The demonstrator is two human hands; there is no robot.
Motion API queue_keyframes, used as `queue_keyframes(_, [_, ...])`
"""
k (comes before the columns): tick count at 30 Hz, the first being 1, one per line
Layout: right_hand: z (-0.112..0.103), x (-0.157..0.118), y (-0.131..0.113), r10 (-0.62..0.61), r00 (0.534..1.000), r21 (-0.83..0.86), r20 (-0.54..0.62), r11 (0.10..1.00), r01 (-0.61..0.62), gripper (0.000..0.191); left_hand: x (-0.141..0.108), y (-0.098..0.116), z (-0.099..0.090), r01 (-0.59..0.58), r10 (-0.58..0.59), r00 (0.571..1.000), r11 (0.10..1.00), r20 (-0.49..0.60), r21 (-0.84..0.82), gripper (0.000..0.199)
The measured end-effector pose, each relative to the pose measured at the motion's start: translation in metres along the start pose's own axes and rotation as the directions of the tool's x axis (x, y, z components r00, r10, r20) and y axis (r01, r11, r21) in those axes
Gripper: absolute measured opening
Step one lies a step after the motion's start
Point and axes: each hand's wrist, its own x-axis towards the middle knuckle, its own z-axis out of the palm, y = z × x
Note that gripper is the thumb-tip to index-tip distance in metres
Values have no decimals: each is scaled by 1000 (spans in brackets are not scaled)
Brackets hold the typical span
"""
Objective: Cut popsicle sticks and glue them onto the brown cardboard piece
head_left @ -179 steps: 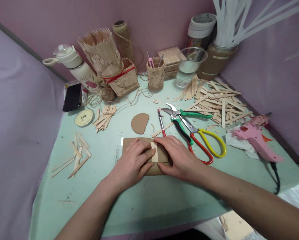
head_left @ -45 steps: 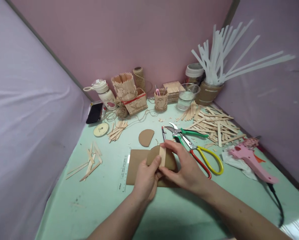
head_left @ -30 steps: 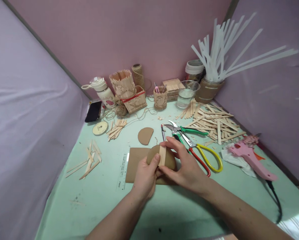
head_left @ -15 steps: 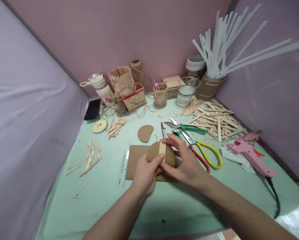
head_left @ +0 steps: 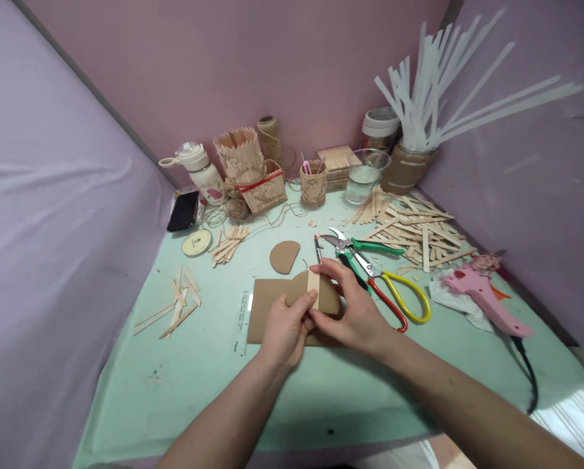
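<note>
Between the left hand (head_left: pixel 284 329) and right hand (head_left: pixel 357 316), a craft stick (head_left: pixel 313 281) lies across a cardboard cutout (head_left: pixel 327 297), above a cardboard sheet (head_left: pixel 266 312). A ruler (head_left: pixel 241 322) lies along the sheet's left edge; 1 other cutout (head_left: pixel 284 257) sits behind. Rightward lie pruning shears (head_left: pixel 342 245), scissors (head_left: pixel 374 272), then a glue gun (head_left: pixel 491 296); a stick heap (head_left: pixel 418 231) lies behind the scissors.

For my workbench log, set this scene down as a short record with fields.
Left hand: grips the rounded brown piece, thumb on the pale wooden strip
Right hand: thumb and finger near the strip's two ends
Strip position: across the piece
Below the hands: brown sheet, clear ruler along its left edge
Beyond the hands: flat brown cutout
To the right: green-handled shears, red-and-yellow-handled scissors, pink glue gun
Far right: heap of wooden sticks
</note>
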Motion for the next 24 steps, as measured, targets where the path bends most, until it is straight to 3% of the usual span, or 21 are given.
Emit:
queue_keyframes(15, [6, -2, 4, -85, 995, 3, -52, 996, 85, 73, -2, -1, 0, -53, 52, 999, 998, 15, 25, 41])
queue_keyframes(24, [-7, 4, -1, -296, 954, 44, -37, 954, 298, 102, 3, 2, -8, -277, 269, 959, 955, 85, 104, 31])
